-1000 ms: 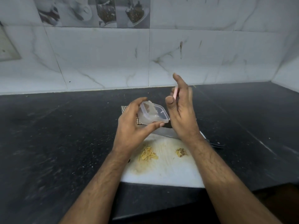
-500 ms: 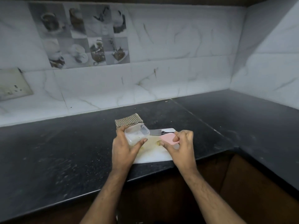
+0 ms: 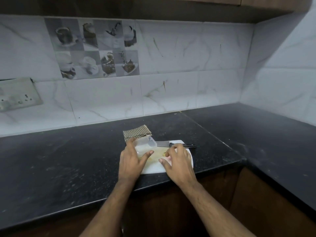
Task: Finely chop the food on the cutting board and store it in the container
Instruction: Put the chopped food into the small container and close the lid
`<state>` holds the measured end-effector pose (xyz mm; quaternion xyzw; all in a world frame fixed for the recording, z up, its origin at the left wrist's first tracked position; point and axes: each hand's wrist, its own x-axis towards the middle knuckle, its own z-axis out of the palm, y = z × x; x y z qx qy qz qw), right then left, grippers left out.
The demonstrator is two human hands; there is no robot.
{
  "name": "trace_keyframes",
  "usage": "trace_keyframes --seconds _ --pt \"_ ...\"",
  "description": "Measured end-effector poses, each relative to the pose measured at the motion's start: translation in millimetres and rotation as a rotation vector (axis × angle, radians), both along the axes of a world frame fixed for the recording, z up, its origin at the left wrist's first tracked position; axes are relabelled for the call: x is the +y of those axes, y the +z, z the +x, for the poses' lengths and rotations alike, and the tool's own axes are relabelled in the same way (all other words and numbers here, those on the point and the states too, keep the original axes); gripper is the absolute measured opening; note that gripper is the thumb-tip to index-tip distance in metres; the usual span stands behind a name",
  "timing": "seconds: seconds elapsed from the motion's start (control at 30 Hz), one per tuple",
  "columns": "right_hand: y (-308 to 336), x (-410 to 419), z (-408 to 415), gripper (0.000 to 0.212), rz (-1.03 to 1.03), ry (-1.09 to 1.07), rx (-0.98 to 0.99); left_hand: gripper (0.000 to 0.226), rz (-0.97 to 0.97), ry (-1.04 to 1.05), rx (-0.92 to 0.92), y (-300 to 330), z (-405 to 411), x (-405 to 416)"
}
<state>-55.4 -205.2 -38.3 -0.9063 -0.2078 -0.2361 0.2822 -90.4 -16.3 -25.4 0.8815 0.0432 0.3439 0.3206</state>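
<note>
My left hand (image 3: 132, 159) grips a small clear plastic container (image 3: 145, 144), tilted over the far left part of the white cutting board (image 3: 153, 169). My right hand (image 3: 178, 159) lies low over the board's right half, its fingers curled over a pink lid (image 3: 169, 158) that barely shows under the palm. Only a little yellowish chopped food (image 3: 164, 153) shows on the stained board between my hands; the rest is hidden. A knife (image 3: 172, 144) with a black handle lies along the board's far edge.
A folded checked cloth (image 3: 136, 132) lies just behind the container. The board sits near the front edge of a black stone counter (image 3: 68, 159) that turns a corner on the right. Tiled walls stand behind, with a socket plate (image 3: 18, 94) at the left.
My view has pulled back and up. Both hands have come down to the board. The right hand brought the pink lid from upright in the air to flat above the board.
</note>
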Motion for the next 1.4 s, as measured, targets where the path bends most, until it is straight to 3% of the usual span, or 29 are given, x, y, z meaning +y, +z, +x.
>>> trace_keyframes --seconds 0.17,0.37,0.53,0.7,0.83,0.9,1.1,1.4 --pt "22 42 4 0.021 -0.024 0.203 0.118 0.075 -0.225 0.058 -0.085 -4 4 14" --pt "4 55 22 0.033 0.127 0.108 0.242 0.077 -0.400 0.116 -0.146 -8 9 30" --pt "0 60 29 0.031 0.036 0.171 0.246 0.080 -0.383 0.066 -0.114 -11 12 25" --pt "0 74 40 0.059 -0.136 0.348 0.338 0.078 -0.398 0.056 -0.100 -12 12 25" --pt "-2 86 47 0.024 -0.177 0.473 0.290 0.077 -0.383 0.058 -0.067 -13 13 25" --pt "-3 87 46 0.017 -0.161 0.489 0.241 0.078 -0.362 0.056 -0.062 -12 13 26" --pt "-4 80 42 0.018 -0.053 0.336 0.176 0.082 -0.332 0.096 -0.037 -15 13 23" --pt "1 69 35 0.019 -0.204 0.300 0.155 0.082 -0.275 0.117 -0.029 -12 11 20"
